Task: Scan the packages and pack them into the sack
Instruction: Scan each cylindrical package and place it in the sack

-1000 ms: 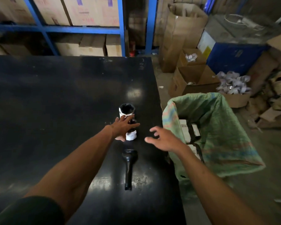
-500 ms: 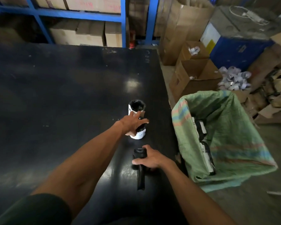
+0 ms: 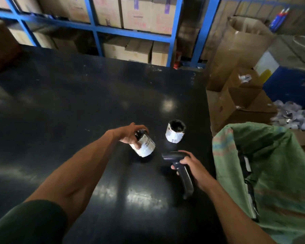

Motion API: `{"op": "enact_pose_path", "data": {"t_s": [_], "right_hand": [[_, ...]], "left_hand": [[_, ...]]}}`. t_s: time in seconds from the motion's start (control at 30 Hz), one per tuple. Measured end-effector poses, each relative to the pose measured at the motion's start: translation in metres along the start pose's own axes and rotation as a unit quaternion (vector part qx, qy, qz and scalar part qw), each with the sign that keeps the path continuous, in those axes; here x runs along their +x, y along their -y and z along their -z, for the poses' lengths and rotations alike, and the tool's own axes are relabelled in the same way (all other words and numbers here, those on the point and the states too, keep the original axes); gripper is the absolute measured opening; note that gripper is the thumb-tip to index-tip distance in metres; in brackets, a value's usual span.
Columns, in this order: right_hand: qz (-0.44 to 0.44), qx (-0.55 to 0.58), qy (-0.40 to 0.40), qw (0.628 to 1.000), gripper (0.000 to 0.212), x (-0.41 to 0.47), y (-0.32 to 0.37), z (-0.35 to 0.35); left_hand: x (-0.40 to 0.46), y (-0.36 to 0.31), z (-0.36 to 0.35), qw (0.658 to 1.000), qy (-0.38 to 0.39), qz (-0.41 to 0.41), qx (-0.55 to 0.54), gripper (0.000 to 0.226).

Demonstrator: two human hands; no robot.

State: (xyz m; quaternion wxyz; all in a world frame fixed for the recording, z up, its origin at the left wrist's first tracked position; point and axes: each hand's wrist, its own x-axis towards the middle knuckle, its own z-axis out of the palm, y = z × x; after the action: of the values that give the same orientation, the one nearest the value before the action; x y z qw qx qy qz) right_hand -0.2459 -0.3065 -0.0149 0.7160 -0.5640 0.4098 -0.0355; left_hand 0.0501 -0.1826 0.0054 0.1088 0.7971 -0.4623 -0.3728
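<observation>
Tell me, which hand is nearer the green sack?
The right. The right hand, holding the scanner, is over the table's edge just beside the green sack. The left hand grips a package farther away, across the table.

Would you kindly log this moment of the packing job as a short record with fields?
left hand: holds a black cylindrical package, tilted, white barcode label facing the scanner
right hand: grips the handheld barcode scanner, head aimed toward the held package
second package: upright on the black table, untouched
sack: green woven, open, right of the table, dark packages inside
stage: scan about to happen; held package not yet packed
</observation>
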Motion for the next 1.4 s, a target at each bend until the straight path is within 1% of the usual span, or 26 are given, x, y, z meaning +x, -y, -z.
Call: {"op": "enact_pose_path", "data": {"t_s": [0.07, 0.1, 0.17, 0.27, 0.33, 0.47, 0.6, 0.8, 1.0, 1.1, 1.2, 1.27, 1.3, 1.33, 1.4], "right_hand": [[0.011, 0.017, 0.027, 0.999, 0.037, -0.006, 0.016, -0.006], [0.019, 0.002, 0.038, 0.999, 0.037, -0.009, 0.022, -0.010], [0.048, -0.065, 0.050, 0.995, 0.036, -0.015, 0.033, -0.018], [0.128, -0.179, 0.028, 0.975, 0.037, -0.023, 0.039, -0.027], [0.165, -0.221, 0.017, 0.961, 0.040, -0.026, 0.039, -0.027], [0.207, -0.249, 0.016, 0.946, 0.039, -0.032, 0.038, -0.023], [0.227, -0.247, 0.014, 0.942, 0.037, -0.037, 0.039, -0.020], [0.237, -0.229, 0.001, 0.944, 0.039, -0.039, 0.044, -0.019], [0.239, -0.247, 0.012, 0.939, 0.043, -0.035, 0.042, -0.015], [0.221, -0.255, 0.003, 0.941, 0.046, -0.033, 0.039, -0.017], [0.186, -0.242, 0.002, 0.952, 0.042, -0.028, 0.035, -0.019], [0.155, -0.232, -0.014, 0.960, 0.039, -0.022, 0.029, -0.017], [0.142, -0.251, -0.031, 0.957, 0.039, -0.019, 0.025, -0.015], [0.129, -0.293, -0.052, 0.946, 0.040, -0.016, 0.021, -0.013], [0.089, -0.383, -0.097, 0.914, 0.047, -0.010, 0.011, -0.008]], "left_hand": [[-0.007, -0.001, 0.003, 0.999, 0.017, -0.004, -0.035, 0.067], [-0.010, -0.002, 0.003, 0.998, 0.027, 0.000, -0.053, 0.068], [-0.014, -0.004, 0.001, 0.996, 0.040, 0.007, -0.077, 0.072], [-0.016, -0.005, -0.005, 0.994, 0.049, 0.011, -0.094, 0.076], [-0.018, -0.005, -0.009, 0.992, 0.056, 0.020, -0.111, 0.075], [-0.021, -0.002, -0.014, 0.985, 0.069, 0.046, -0.152, 0.070], [-0.020, 0.002, -0.016, 0.980, 0.076, 0.058, -0.175, 0.069], [-0.022, -0.002, -0.017, 0.979, 0.080, 0.064, -0.175, 0.073], [-0.027, -0.005, -0.018, 0.982, 0.070, 0.060, -0.164, 0.070], [-0.032, -0.007, -0.016, 0.983, 0.063, 0.059, -0.162, 0.071], [-0.034, -0.007, -0.016, 0.984, 0.053, 0.050, -0.163, 0.072], [-0.033, -0.007, -0.018, 0.984, 0.034, 0.043, -0.171, 0.072], [-0.034, -0.006, -0.019, 0.983, 0.018, 0.039, -0.178, 0.072], [-0.034, -0.006, -0.021, 0.982, 0.000, 0.034, -0.185, 0.071], [-0.033, -0.005, -0.029, 0.980, -0.038, 0.022, -0.196, 0.070]]}}
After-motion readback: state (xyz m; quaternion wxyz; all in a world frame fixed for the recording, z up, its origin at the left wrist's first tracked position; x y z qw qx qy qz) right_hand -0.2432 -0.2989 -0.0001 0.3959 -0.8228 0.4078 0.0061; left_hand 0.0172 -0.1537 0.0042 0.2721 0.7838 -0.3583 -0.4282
